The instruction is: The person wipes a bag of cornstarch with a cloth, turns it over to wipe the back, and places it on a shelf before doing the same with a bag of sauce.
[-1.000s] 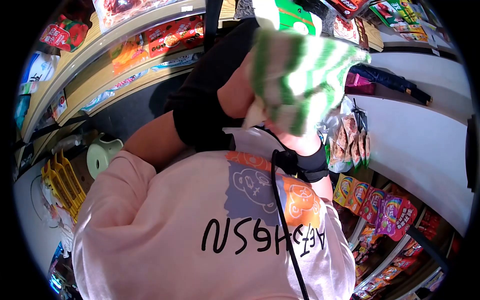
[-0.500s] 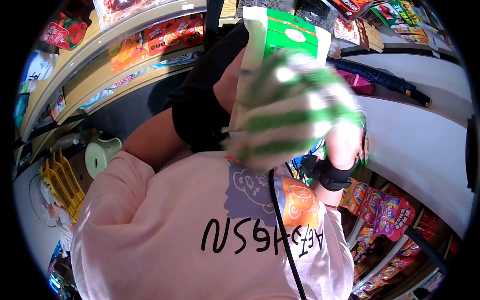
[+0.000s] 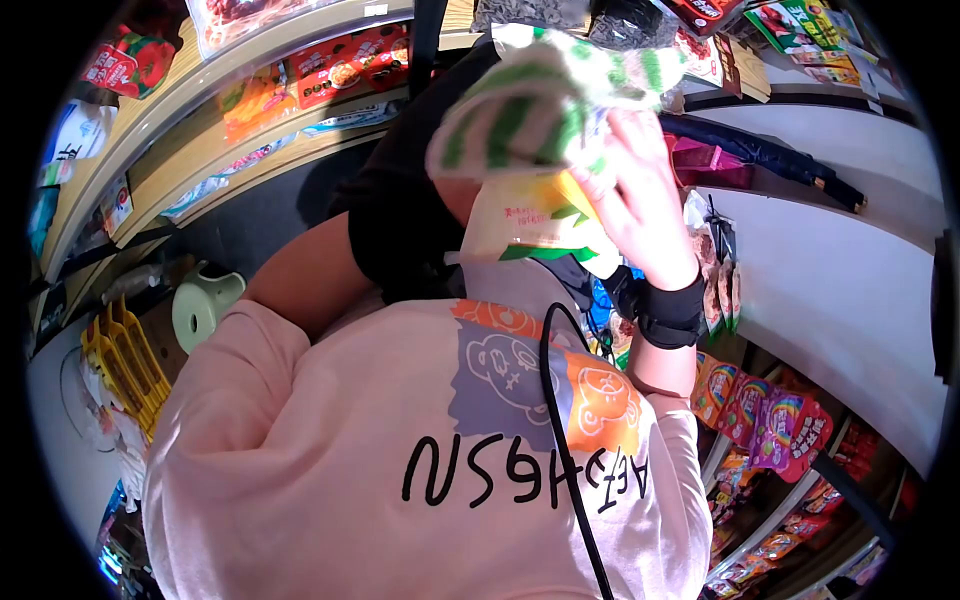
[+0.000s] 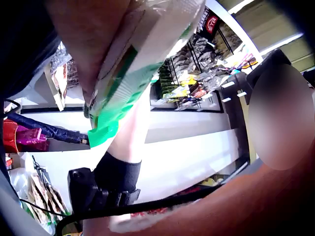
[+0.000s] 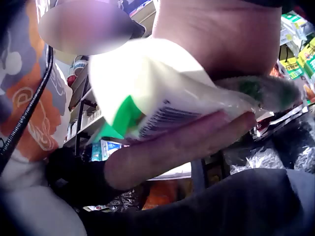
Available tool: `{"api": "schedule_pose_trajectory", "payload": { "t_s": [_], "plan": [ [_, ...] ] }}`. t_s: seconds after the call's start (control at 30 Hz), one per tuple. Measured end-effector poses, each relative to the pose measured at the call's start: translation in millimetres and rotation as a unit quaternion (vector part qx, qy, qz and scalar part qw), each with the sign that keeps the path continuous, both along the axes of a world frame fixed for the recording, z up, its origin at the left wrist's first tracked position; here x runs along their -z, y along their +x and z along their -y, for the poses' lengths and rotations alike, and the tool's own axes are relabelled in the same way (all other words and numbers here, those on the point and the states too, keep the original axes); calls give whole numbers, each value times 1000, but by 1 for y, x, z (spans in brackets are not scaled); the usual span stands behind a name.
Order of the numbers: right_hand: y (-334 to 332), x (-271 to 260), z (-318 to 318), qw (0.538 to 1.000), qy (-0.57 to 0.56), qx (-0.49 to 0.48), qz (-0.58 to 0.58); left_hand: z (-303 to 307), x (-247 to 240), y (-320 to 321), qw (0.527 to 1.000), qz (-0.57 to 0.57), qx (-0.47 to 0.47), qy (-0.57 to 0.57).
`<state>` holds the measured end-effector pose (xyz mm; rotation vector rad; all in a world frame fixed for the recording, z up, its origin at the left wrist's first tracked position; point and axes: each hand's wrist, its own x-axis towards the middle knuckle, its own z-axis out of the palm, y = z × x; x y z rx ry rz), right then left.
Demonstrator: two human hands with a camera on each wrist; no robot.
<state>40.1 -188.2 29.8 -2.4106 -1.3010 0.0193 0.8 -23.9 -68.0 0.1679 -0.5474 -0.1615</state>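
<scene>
Light, crinkly, probably slippery packet (image 3: 522, 225), clasped in the grip of left hand (image 4: 88, 42) and right hand (image 3: 640, 195); its sealed edges hold best.

Packet (image 3: 530, 222) print illegible (too small)

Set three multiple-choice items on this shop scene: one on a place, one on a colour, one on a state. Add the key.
1. Where is the cloth?
A. Against the top of the packet
B. On a stool
C. On a shelf

2. What colours are the cloth's stripes?
A. Red and black
B. Green and white
C. Blue and yellow

3. How is the packet?
A. Lying on a shelf
B. Hanging on a hook
C. Held up by the person

Key:
1 A: the right hand holds the cloth on the packet's upper part.
2 B: the head view shows green and white bands.
3 C: the left hand grips it in front of the chest.
</scene>
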Motion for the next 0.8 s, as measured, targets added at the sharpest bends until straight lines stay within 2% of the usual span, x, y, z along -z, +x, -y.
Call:
{"api": "schedule_pose_trajectory", "payload": {
  "t_s": [0.07, 0.17, 0.2, 0.27, 0.33, 0.4, 0.5, 0.53, 0.63, 0.67, 0.7, 0.77, 0.8],
  "plan": [
    [-3, 2, -1, 997, 1, -56, -62, 10, 2, -8, 997, 48, -26, -55],
    [-11, -1, -1, 994, -8, -100, -35, -15, -10, -17, 997, -5, -48, 61],
    [-13, -4, -1, 992, 1, -113, -59, -15, -13, -12, 985, 23, -117, 125],
    [-17, -8, 1, 984, 20, -139, -106, -22, -19, 1, 998, -47, -5, 51],
    [-18, -6, 11, 979, 18, -156, -129, -23, -16, 12, 986, -146, 83, -24],
    [-20, -4, 23, 971, 22, -166, -174, -26, -9, 16, 984, -161, 76, -15],
    [-29, -6, 34, 957, 51, -124, -257, -31, -5, 18, 987, -152, 52, 10],
    [-28, -5, 39, 958, 13, -119, -262, -33, -4, 17, 988, -150, 43, 13],
    [-32, 11, 58, 910, -79, 25, -406, -38, -2, 14, 988, -147, 26, 24],
    [-29, 15, 60, 921, -89, 57, -376, -40, 0, 13, 988, -148, 21, 27],
    [-27, 23, 63, 933, -27, 97, -347, -42, 2, 11, 989, -146, 17, 32],
    [-17, 28, 66, 931, 16, 206, -301, -44, 3, 10, 989, -144, 13, 35],
    [-13, 28, 64, 901, 96, 251, -341, -45, 3, 9, 989, -142, 13, 38]
  ]
}}
